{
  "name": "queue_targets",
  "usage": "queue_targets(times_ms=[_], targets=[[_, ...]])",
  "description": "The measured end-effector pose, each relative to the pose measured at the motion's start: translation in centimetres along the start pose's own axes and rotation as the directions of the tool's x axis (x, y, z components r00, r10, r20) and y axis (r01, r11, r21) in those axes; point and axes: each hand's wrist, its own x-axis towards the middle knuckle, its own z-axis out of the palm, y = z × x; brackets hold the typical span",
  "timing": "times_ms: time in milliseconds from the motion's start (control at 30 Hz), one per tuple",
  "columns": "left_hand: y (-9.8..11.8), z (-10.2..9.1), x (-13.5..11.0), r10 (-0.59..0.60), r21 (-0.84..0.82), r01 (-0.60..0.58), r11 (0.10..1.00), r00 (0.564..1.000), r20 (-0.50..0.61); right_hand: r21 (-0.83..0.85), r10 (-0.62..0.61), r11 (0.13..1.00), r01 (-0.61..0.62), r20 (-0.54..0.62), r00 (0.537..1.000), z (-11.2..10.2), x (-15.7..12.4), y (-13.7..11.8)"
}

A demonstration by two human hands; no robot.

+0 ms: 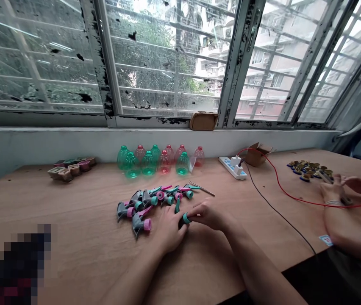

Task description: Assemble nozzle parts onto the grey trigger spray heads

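My left hand (pixel 169 228) and my right hand (pixel 206 214) meet on the wooden table (pixel 72 212), together gripping a small dark part with a teal ring (pixel 185 219). Its shape is mostly hidden by my fingers. Just beyond them lies a heap of grey spray trigger heads (pixel 151 203) with pink and teal parts. My left hand touches the edge of that heap. Metal tweezers (pixel 202 188) lie to its right.
Green and pink plastic bottles (pixel 158 161) stand along the wall. A co-worker's hands (pixel 342 188) work at the right beside a pile of gold-coloured parts (pixel 307 169). A power strip (pixel 233 167), red and black wires, a cardboard box (pixel 256 154) and small containers (pixel 69 167) also sit there.
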Motion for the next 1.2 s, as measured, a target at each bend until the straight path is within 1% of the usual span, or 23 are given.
queue_targets(times_ms=[100, 267, 333, 433, 467, 567, 633, 700, 767, 833, 867, 900, 933, 967, 1000, 1033, 1067, 1133, 1200], targets=[[-0.1, 0.0, 0.1, 0.013, -0.027, -0.013, 1.0, 1.0, 0.006, 0.022, -0.011, 1.0, 0.01, 0.046, 0.999, -0.1, 0.1, 0.0], [-0.2, 0.0, 0.1, 0.0, -0.037, 0.001, 0.999, 1.0, 0.026, 0.018, 0.003, 1.0, -0.004, 0.059, 0.998, -0.1, 0.3, -0.1], [-0.2, 0.0, 0.1, -0.001, -0.039, 0.002, 0.999, 1.0, 0.027, 0.024, 0.002, 1.0, -0.003, 0.013, 1.0, -0.1, 0.3, -0.3], [-0.3, 0.3, 0.1, 0.023, -0.052, -0.023, 0.998, 1.0, 0.005, 0.063, 0.041, 0.997, -0.037, -0.062, 0.997, 0.1, 0.4, -0.5], [-0.3, 0.4, 0.1, 0.029, -0.059, -0.029, 0.998, 1.0, 0.001, 0.08, 0.052, 0.996, -0.048, -0.056, 0.997, 0.2, 0.5, -0.6], [-0.4, 0.7, 0.0, 0.01, -0.081, -0.01, 0.997, 1.0, -0.001, 0.129, 0.066, 0.989, -0.069, 0.028, 0.997, 0.4, 0.4, -0.4], [-0.3, 0.7, 0.1, 0.002, -0.109, -0.005, 0.994, 1.0, -0.029, 0.153, 0.101, 0.982, -0.107, 0.047, 0.994, 0.5, 0.3, 0.2], [-0.2, 0.4, 0.1, 0.019, -0.149, -0.033, 0.988, 0.996, -0.09, 0.177, 0.156, 0.972, -0.156, 0.017, 0.988, 0.5, 0.0, 0.9], [-0.1, 0.0, 0.1, 0.028, -0.175, -0.06, 0.983, 0.983, -0.181, 0.219, 0.213, 0.955, -0.2, -0.04, 0.976, 0.5, -0.1, 1.8], [0.2, -0.6, 0.1, 0.036, -0.173, -0.08, 0.982, 0.969, -0.243, 0.319, 0.287, 0.918, -0.236, -0.125, 0.95, 0.4, 0.0, 2.4], [0.3, -0.8, 0.0, 0.049, -0.164, -0.09, 0.982, 0.969, -0.242, 0.386, 0.335, 0.889, -0.248, -0.176, 0.926, 0.3, 0.3, 2.7], [0.4, -1.0, 0.0, 0.066, -0.152, -0.1, 0.983, 0.975, -0.211, 0.45, 0.389, 0.855, -0.257, -0.229, 0.892, 0.3, 0.7, 2.8], [0.5, -1.2, -0.1, 0.085, -0.14, -0.107, 0.984, 0.984, -0.157, 0.503, 0.442, 0.824, -0.262, -0.28, 0.853, 0.2, 1.2, 3.0], [0.6, -1.3, -0.2, 0.1, -0.129, -0.112, 0.985, 0.991, -0.093, 0.538, 0.484, 0.801, -0.264, -0.321, 0.814, 0.2, 1.8, 3.0], [0.6, -1.3, -0.2, 0.11, -0.12, -0.114, 0.986, 0.993, -0.033, 0.551, 0.511, 0.79, -0.268, -0.35, 0.785, 0.3, 2.5, 3.1], [0.6, -1.3, -0.3, 0.116, -0.114, -0.114, 0.987, 0.993, 0.014, 0.544, 0.521, 0.792, -0.277, -0.365, 0.771, 0.4, 3.2, 3.1], [0.6, -1.3, -0.3, 0.12, -0.111, -0.114, 0.987, 0.992, 0.045, 0.521, 0.521, 0.802, -0.291, -0.373, 0.768, 0.7, 3.9, 3.0], [0.6, -1.1, -0.3, 0.129, -0.108, -0.121, 0.987, 0.989, 0.068, 0.433, 0.51, 0.835, -0.34, -0.376, 0.773, 1.4, 5.2, 2.7], [0.4, -1.0, -0.3, 0.142, -0.106, -0.134, 0.985, 0.987, 0.071, 0.302, 0.494, 0.866, -0.4, -0.382, 0.781, 2.3, 6.0, 2.3]])
